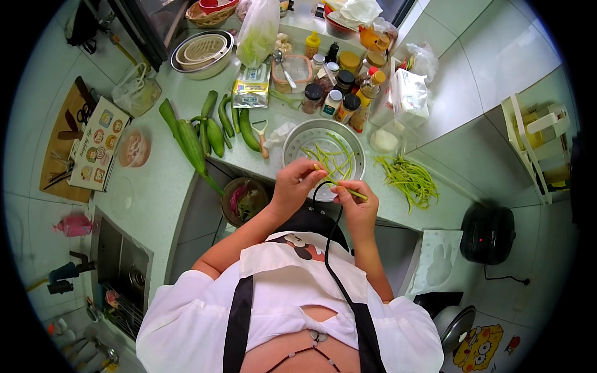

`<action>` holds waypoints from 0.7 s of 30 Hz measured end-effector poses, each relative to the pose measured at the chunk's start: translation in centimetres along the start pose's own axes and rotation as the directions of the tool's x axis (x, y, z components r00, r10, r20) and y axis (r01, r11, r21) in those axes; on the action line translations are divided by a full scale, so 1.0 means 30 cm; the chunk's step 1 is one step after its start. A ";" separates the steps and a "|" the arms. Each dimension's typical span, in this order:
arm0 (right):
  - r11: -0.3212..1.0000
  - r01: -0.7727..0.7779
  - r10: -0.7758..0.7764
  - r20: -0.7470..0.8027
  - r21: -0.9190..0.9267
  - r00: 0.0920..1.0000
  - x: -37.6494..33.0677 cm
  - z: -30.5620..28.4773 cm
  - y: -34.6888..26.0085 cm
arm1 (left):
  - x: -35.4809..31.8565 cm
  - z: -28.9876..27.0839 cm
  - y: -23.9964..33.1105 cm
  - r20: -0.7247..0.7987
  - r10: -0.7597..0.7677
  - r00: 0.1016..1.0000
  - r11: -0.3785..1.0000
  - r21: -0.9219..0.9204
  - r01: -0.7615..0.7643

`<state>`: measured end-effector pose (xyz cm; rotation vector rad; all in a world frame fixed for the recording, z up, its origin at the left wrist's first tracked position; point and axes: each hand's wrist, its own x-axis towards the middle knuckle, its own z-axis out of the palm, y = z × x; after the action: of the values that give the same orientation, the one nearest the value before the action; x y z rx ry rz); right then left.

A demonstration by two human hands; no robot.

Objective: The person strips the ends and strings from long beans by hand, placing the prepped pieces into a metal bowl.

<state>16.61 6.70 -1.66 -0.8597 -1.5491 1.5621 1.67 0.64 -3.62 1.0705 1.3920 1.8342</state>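
Note:
My left hand (293, 185) and my right hand (356, 204) both pinch one long green bean (339, 183), held just in front of a round metal steamer tray (297, 142) on the counter. Several trimmed green bean pieces (331, 156) lie inside that tray. A loose pile of green beans (409, 179) rests on the counter to the right of my right hand.
Cucumbers and long green gourds (208, 132) lie left of the tray. Spice jars (336, 93), a plastic bag (258, 32) and stacked bowls (202, 53) crowd the back. A bowl of scraps (244, 200) sits below the counter edge. A sink (121, 267) is at left, a black cooker (488, 233) at right.

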 end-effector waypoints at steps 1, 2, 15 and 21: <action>1.000 -0.019 0.019 -0.001 0.001 1.000 0.006 -0.010 -0.002 | 0.003 -0.004 0.003 -0.013 0.014 1.000 0.999 0.034 -0.014; 0.999 -0.001 0.001 0.005 -0.049 1.000 0.011 -0.029 0.010 | 0.008 -0.011 0.008 -0.024 0.029 0.999 0.997 0.069 -0.027; 0.845 0.096 0.028 0.223 -0.526 0.974 0.011 -0.017 0.015 | 0.016 -0.018 0.003 0.010 0.195 0.981 0.859 0.480 -0.175; 0.962 -0.207 0.245 0.231 -0.178 0.942 0.019 -0.030 0.051 | 0.026 -0.034 -0.002 0.081 0.280 0.956 0.787 0.551 -0.277</action>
<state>17.03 7.68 -3.19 -0.9839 -1.8205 1.7921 0.38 0.81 -3.60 1.6418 1.9274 1.6477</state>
